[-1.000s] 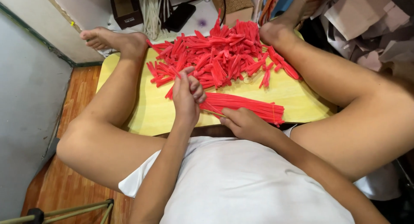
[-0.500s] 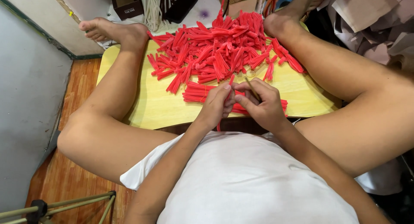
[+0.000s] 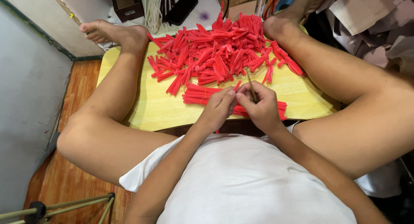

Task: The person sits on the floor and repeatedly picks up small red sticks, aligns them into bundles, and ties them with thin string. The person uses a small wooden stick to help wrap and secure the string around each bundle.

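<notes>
Since half a second ago, both hands are sitting in much the same spot over the near edge of the yellow board, with the fingers drawn a little closer together. The right hand is pinching a thin brownish stick, which is pointing up and away from the body, its long axis nearly upright and leaning slightly left. The left hand is curling in beside it, fingertips pressing against the right hand's thumb, pinching something too small to make out. Under the hands a flat row of red strips is lying crosswise, and beyond it a loose red pile is spreading between the bare legs.
</notes>
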